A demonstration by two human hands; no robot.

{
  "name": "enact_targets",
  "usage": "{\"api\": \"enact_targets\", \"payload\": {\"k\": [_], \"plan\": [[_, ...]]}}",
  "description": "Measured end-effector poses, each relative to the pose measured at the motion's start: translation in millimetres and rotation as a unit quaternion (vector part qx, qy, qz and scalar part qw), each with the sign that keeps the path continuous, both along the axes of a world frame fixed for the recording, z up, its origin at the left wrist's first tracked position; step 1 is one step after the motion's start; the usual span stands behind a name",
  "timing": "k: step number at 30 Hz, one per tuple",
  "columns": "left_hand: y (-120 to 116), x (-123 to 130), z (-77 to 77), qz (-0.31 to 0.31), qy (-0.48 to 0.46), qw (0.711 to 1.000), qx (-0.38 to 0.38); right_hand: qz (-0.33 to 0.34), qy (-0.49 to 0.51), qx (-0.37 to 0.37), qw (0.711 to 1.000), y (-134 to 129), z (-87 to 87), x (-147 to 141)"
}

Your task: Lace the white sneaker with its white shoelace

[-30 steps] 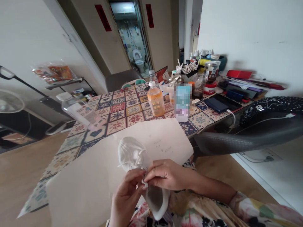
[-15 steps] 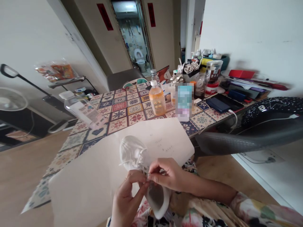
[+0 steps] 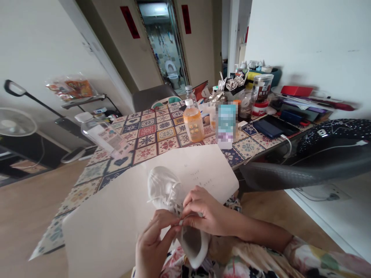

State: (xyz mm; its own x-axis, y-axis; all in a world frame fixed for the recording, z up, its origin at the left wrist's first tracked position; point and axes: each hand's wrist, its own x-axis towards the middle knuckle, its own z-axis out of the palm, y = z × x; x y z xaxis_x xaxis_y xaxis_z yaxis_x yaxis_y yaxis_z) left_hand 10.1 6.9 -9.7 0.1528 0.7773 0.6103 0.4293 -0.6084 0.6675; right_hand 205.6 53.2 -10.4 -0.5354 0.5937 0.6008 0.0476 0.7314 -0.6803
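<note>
The left hand (image 3: 156,235) and right hand (image 3: 204,212) meet fingertip to fingertip, each closed in a tight thumb-and-finger pinch on a narrow white lace (image 3: 181,222) above the white lace-up shoe (image 3: 162,185), its rounded toe over the large white paper sheet (image 3: 107,220), its open heel toward the lap

A patterned table (image 3: 166,134) stands on tan flooring (image 3: 17,216) between pale walls (image 3: 310,34).
</note>
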Motion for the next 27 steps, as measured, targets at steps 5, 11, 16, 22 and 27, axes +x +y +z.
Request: {"api": "enact_targets", "payload": {"k": [5, 11, 16, 22, 27], "plan": [[0.0, 0.6, 2.4, -0.006, 0.01, 1.0, -0.002, 0.057, -0.01, -0.12, 0.991, 1.2, -2.4, -1.2], [-2.7, -1.8, -1.5, 0.026, 0.008, 0.999, -0.025, 0.08, -0.029, -0.127, 0.988, 5.0, -6.1, 0.0], [-2.4, -1.4, -1.7, 0.024, -0.016, 0.998, -0.059, 0.005, 0.012, 0.011, 1.0, 1.7, -13.7, -5.6], [0.4, -3.1, -5.2, 0.028, -0.029, 0.996, -0.077, 0.006, 0.021, 0.227, 0.974, 3.3, -11.0, -3.6], [9.0, -14.0, -9.8, 0.077, -0.001, 0.996, -0.05, 0.126, 0.022, 0.219, 0.967, 14.8, 0.0, 8.8]]}}
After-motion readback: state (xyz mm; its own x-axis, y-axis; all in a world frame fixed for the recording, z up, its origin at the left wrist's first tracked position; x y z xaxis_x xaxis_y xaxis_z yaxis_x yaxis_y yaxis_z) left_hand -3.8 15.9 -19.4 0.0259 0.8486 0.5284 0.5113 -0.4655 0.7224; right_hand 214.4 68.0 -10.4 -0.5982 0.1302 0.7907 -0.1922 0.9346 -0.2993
